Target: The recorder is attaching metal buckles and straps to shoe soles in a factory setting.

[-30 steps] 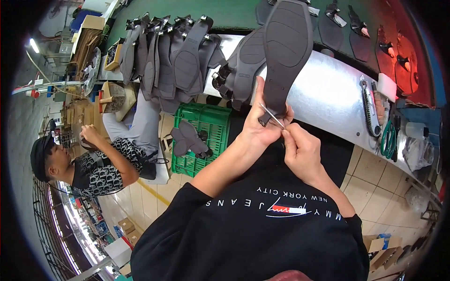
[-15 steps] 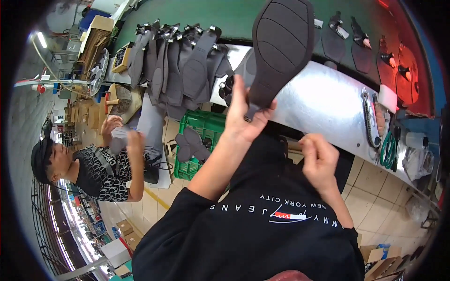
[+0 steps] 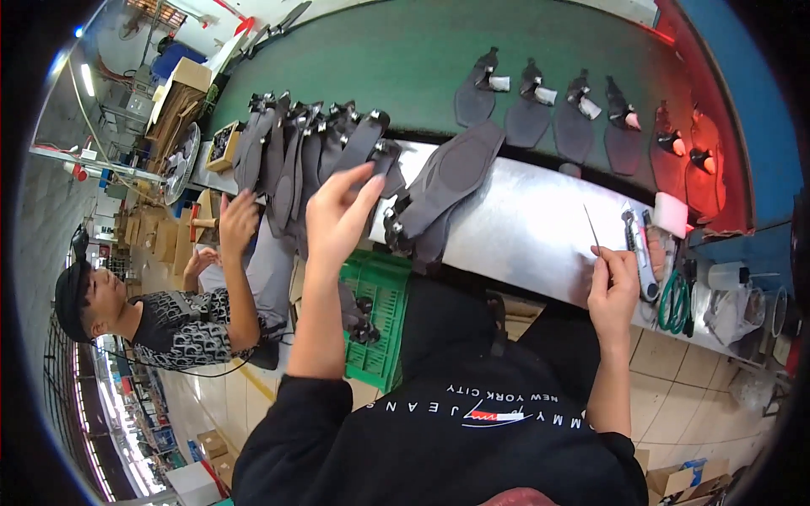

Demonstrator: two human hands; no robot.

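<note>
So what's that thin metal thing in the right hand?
The tool looks like a slim, straight metal pick or needle, silvery and bare. The right hand pinches its lower end, so it points up and slightly left over the shiny steel bench. Its tip looks free, touching no sole.

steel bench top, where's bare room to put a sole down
The steel bench top is bare between the overlapping dark soles and the right hand holding a thin tool. It is crowded at the stacked soles under the left hand and at the tools at the right end.
</note>
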